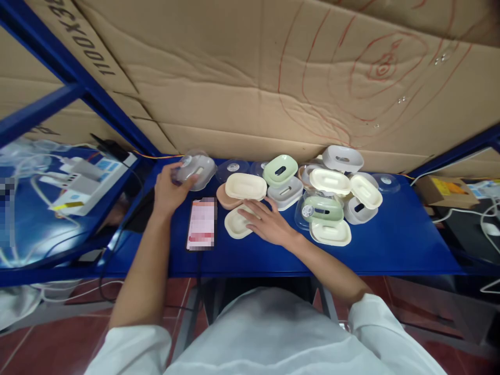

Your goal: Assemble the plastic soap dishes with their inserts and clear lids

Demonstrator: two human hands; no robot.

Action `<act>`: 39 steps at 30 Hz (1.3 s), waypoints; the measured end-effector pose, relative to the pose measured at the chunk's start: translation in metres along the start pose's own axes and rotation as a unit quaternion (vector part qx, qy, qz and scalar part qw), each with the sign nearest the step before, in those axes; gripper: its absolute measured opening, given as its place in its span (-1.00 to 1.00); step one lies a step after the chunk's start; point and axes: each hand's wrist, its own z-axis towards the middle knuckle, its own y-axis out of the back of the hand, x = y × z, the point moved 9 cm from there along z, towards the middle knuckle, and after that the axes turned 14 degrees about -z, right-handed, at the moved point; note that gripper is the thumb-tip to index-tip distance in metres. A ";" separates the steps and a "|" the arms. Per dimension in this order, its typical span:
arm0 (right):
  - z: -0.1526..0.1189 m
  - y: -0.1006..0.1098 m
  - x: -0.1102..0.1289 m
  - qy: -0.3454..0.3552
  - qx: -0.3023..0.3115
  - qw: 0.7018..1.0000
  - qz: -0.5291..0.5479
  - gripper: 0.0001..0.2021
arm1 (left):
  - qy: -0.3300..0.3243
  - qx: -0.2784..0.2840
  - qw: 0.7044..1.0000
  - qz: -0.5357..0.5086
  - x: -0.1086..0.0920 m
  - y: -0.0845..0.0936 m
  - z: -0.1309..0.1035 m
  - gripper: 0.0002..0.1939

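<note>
At the left end of the blue table, my left hand (170, 188) grips a grey oval soap dish (203, 177), thumb along its front and fingers at its left side. A clear plastic cover (192, 156) lies against that dish, partly hidden by my fingers. My right hand (269, 221) rests with fingers spread over a cream oval tray (235, 225), touching its right part. Just behind it, another cream tray (246, 186) sits on a pinkish-brown dish (224, 198). A green slotted dish (280, 171) leans over a grey one (286, 194) further right.
A phone (201, 224) with a lit, blurred screen lies between my forearms. More cream, green and grey dishes with clear covers are heaped on the right (330, 182). Cardboard (234, 78) walls off the back. Blue frame bars (74, 96), cables and a white power strip (84, 187) are at left.
</note>
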 end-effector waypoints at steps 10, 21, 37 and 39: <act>0.002 0.021 -0.015 -0.052 -0.097 0.993 -0.031 -0.52 | -0.182 0.135 0.974 -0.011 -0.086 -0.050 -0.014 -0.38; -0.002 0.017 -0.016 -0.053 -0.095 0.993 -0.039 -0.49 | -0.113 0.135 0.977 0.118 -0.053 -0.063 0.010 -0.51; -0.002 0.009 -0.012 -0.027 -0.043 0.999 0.006 -0.52 | -0.007 0.040 0.996 0.082 -0.020 -0.030 0.022 -0.72; -0.002 0.009 -0.014 -0.035 -0.041 0.999 0.008 -0.51 | -0.053 -0.023 0.998 0.017 -0.035 -0.017 0.019 -0.68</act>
